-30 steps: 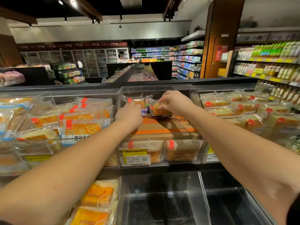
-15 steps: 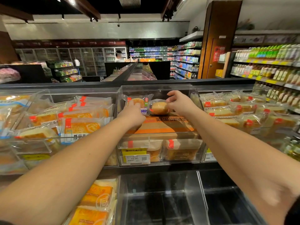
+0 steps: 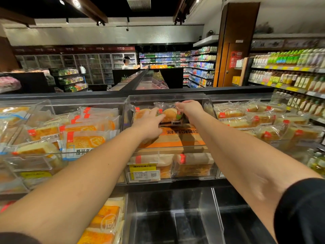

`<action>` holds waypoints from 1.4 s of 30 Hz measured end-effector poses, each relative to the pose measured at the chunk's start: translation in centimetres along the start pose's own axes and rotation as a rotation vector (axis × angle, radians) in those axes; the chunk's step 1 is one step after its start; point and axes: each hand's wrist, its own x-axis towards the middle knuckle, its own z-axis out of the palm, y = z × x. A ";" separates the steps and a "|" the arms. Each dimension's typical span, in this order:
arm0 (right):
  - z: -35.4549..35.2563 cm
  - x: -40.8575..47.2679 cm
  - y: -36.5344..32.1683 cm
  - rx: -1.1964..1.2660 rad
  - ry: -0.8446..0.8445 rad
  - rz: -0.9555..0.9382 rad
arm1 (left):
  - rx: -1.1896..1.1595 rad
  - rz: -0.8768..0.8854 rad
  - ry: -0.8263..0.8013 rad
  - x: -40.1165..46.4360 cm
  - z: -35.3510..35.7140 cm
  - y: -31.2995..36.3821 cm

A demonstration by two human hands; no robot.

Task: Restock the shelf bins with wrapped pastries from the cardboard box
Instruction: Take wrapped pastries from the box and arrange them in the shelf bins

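Hands reach into the clear middle bin, my landmark. My left hand lies with straight fingers on a wrapped bun at the bin's back; my right hand pinches that bun's wrapper from its right side. A second wrapped bun sits just left of it, partly behind my left hand. The cardboard box fills the bin's front, under both wrists. Left of the bin lie packs of sliced cake; right of it, more wrapped cakes. Below it hangs a price tag.
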 end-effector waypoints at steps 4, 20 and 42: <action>0.0 -0.1 0.3 0.034 -0.058 0.078 | 0.059 -0.074 -0.047 0.5 0.1 0.1; -0.1 -0.2 1.4 -0.408 -0.154 -0.044 | -0.161 -0.286 -0.028 0.2 0.5 0.2; -0.4 -1.7 0.3 -0.443 -0.058 0.103 | -0.323 -0.335 -0.009 -3.7 -2.7 2.2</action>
